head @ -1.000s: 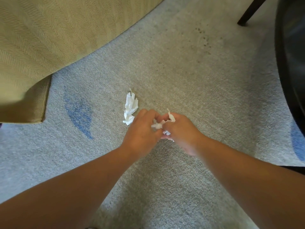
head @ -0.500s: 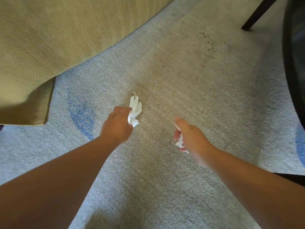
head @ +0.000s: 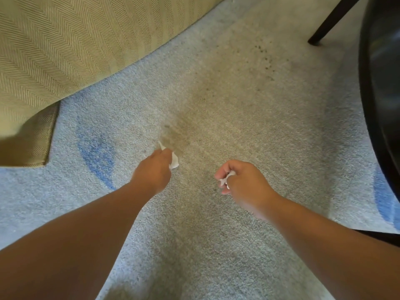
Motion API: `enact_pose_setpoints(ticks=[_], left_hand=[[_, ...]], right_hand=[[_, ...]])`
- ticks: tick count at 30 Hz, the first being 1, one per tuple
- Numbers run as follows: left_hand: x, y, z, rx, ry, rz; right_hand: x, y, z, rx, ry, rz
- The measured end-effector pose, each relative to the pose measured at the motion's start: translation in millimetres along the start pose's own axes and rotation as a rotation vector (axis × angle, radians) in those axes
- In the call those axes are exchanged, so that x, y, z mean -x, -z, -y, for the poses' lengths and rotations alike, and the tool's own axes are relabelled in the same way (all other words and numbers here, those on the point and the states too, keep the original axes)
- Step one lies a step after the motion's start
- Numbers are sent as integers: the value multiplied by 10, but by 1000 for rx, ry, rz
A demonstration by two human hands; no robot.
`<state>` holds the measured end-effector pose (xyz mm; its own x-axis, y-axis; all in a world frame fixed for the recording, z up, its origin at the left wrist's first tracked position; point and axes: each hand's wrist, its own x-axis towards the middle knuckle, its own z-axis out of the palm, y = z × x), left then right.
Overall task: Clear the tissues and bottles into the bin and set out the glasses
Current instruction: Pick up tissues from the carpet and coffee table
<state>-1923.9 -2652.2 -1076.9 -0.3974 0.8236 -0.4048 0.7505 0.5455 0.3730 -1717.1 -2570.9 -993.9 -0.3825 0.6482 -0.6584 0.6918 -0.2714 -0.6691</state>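
Observation:
My left hand [head: 152,173] is curled round a crumpled white tissue [head: 174,160] low over the grey carpet; most of the tissue is hidden behind the hand and only its white edges stick out. My right hand [head: 242,182] holds a smaller wad of white tissue [head: 226,179] in its curled fingers, a hand's width to the right of the left hand. No bottles, glasses or bin are in view.
A beige herringbone sofa [head: 75,50] fills the upper left, its corner hanging close to the carpet. A dark round table edge [head: 381,94] runs down the right side, with a dark furniture leg [head: 331,20] at the top right. Blue marks show on the carpet [head: 216,94].
The hands were together over one tissue, then parted. My left hand reached left and closed round the tissue lying on the carpet. My right hand kept its wad and curled tighter.

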Motion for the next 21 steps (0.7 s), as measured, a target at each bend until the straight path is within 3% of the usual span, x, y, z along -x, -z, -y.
enact_pose_setpoints(ticks=[7,16,21], left_hand=[[37,115,-81,-11,-51,-22],[156,318,-463,139,-77,-40],[243,483,-740,53,-208,-98]], right_hand=[[29,37,41,27,57,16],[171,137,44,278,178,9],[336,221,155,240,153,-16]])
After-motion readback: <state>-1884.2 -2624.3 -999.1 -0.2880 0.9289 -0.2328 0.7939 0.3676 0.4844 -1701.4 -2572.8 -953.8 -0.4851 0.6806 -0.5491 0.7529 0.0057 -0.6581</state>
